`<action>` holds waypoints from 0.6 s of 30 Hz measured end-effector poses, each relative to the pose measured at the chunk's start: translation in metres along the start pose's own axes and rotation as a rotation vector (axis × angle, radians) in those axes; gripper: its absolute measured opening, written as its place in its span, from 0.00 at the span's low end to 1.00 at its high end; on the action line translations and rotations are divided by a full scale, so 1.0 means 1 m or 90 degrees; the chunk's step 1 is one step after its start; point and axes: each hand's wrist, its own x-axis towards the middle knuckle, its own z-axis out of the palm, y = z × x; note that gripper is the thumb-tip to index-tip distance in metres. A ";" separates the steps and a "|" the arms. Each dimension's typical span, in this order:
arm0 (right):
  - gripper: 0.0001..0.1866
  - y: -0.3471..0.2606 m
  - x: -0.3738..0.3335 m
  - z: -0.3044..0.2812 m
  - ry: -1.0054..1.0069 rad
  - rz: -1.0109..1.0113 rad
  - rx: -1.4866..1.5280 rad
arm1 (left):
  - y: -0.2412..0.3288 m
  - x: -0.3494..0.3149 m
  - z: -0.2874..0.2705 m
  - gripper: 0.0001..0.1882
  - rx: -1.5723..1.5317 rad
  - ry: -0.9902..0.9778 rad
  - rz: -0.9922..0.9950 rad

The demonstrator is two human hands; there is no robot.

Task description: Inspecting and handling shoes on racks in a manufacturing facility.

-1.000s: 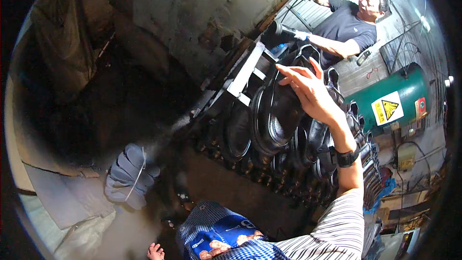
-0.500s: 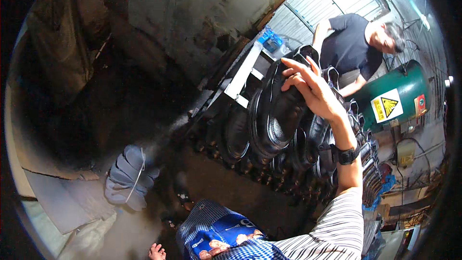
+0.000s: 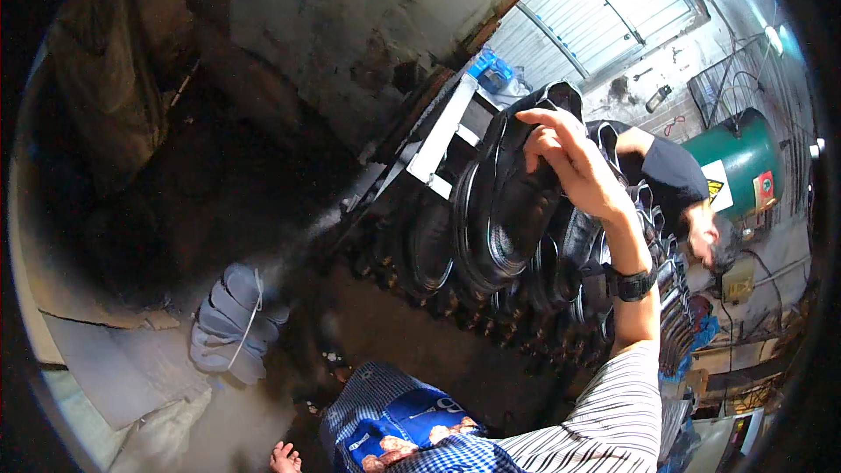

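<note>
My right hand, a dark watch on its wrist, is raised in front of a black leather shoe. Its fingers are bent and spread, and nothing shows in them; whether they touch the shoe I cannot tell. That shoe hangs toe down at the near end of a rack, with another black shoe to its left. Many more dark shoes run back behind my forearm. Down at the lower edge, my left hand is partly cut off, its loosely curled fingers apart and holding nothing visible, beside my blue checked apron.
A white frame stands behind the shoes. Tied grey curved pieces lie on the floor at left, near flat sheets. Beyond the rack, a co-worker in a dark shirt bends down near a green tank.
The co-worker has bent down and right, uncovering the wall by the window. My right fingers have curled more and shifted slightly right. My left hand and the shoes look unmoved.
</note>
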 end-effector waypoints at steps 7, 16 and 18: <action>0.23 -0.002 -0.005 -0.002 0.050 0.037 0.209 | 0.000 0.010 0.008 0.21 -0.004 -0.003 -0.005; 0.23 -0.015 0.002 0.002 -0.043 0.026 -0.176 | 0.005 0.017 0.003 0.20 -0.009 0.011 -0.004; 0.22 -0.014 0.002 0.006 0.010 0.006 -0.133 | 0.006 0.018 0.003 0.20 -0.012 0.014 -0.004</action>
